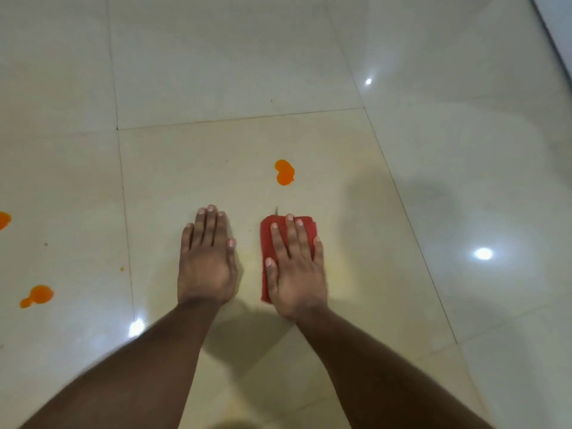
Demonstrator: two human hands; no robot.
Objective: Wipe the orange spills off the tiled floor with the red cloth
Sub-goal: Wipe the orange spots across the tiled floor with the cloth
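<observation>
Wiping stage: cloth under palm, nearest spill not yet reached.

Right hand lies flat, fingers straight, pressing the folded red cloth to the tiled floor, grip uncurled; left hand flat on bare tile just beside it, holding nothing; one orange spill sits near, beyond the cloth; two more and lie well apart to the left; risks judged: a small fold may smear rather than lift; glossy wet tile may let the bracing palm slide.
</observation>
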